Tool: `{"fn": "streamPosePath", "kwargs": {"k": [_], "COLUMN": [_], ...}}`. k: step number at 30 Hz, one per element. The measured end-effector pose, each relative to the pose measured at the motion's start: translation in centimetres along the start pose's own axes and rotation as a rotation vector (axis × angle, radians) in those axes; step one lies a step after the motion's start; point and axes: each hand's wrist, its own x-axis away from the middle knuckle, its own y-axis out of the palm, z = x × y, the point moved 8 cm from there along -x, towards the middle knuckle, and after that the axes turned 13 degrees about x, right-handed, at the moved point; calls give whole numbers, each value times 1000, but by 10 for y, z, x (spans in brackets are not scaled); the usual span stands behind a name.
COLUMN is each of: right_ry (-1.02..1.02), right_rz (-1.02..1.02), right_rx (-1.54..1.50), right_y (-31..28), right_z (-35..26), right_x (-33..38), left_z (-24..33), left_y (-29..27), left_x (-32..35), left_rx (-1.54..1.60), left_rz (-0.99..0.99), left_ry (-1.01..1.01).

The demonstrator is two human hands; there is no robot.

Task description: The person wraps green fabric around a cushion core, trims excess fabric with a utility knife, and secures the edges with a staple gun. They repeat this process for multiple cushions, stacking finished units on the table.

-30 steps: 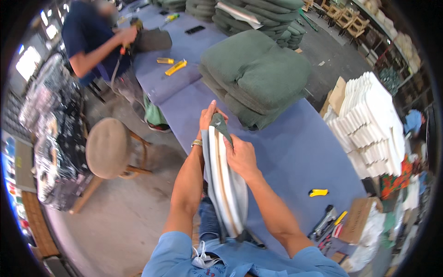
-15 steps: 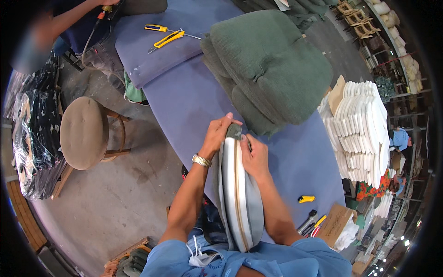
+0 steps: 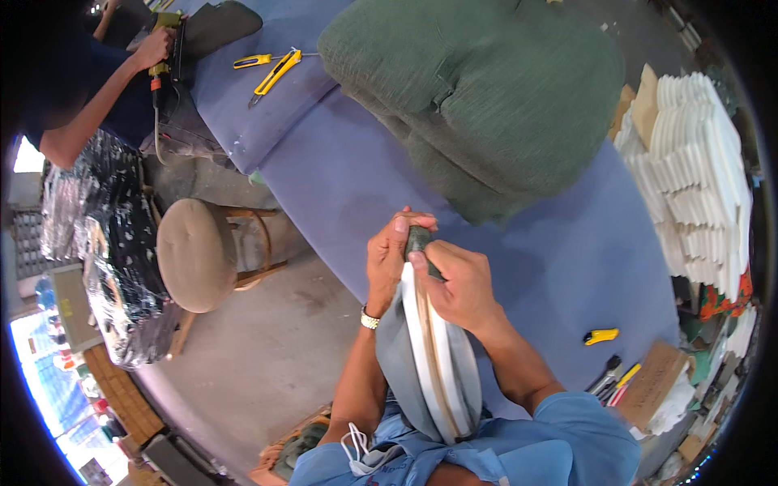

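Between my hands stands a layered padded panel (image 3: 438, 364) on edge, with grey outer faces, white padding and a thin brown strip down its middle. Its near end rests against my blue shirt, and dark green fabric (image 3: 417, 239) covers its far tip. My left hand (image 3: 387, 253), with a gold watch at the wrist, grips the far end from the left, fingers reaching over the tip. Closed on the right side is my right hand (image 3: 462, 279), its thumb pressing the edge where the green fabric meets the white. Some fingertips are hidden behind the panel.
Green upholstered cushions (image 3: 478, 105) are piled ahead on the blue-covered table (image 3: 340, 186). A yellow utility knife (image 3: 275, 77), a screwdriver (image 3: 253, 61) and a small yellow cutter (image 3: 601, 336) lie there. A padded stool (image 3: 197, 255) stands left; a co-worker's hand (image 3: 154, 47) holds a power tool.
The view has shifted, bringing the green pile nearer and more of the co-worker into sight. My right hand has curled further over the panel's far end, and both hands still hold it.
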Motion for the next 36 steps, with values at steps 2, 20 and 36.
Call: {"fn": "streamPosePath", "kwargs": {"k": [2,20,36], "right_ry": [133,86,-204], "right_rz": [-19,-132,-137], "right_rx": [-229,-324,-17], "right_y": [0,-10,-12], "right_z": [13,27,-17], "right_x": [6,-9,5], "left_z": [8,78,38], "left_y": [3,46,7], "left_x": [1,34,69], "left_rx": [-73,-807,-34], "left_rz": [-39,234,349], "left_ry": [27,65,199]}}
